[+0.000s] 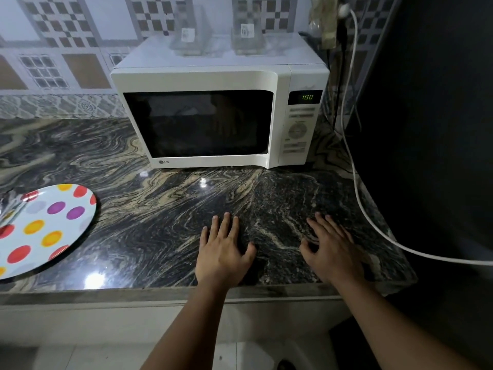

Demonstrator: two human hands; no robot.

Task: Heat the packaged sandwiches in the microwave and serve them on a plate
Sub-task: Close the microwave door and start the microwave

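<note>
A white microwave (213, 81) stands at the back of the dark marble counter (149, 209) with its door closed and its green display reading 100. Its window is dark, so I cannot tell what is inside. A white plate with coloured dots (45, 228) lies at the left edge of the counter, with a clear shiny wrapper on its far left. My left hand (222, 249) rests flat on the counter in front of the microwave, fingers apart and holding nothing. My right hand (330, 247) rests flat a little to its right, also holding nothing.
Two clear glass containers (186, 33) (248, 30) stand on top of the microwave. A white cable (373, 217) runs from the wall down across the counter's right side. A dark appliance (432, 129) fills the right. The counter's front edge lies just below my wrists.
</note>
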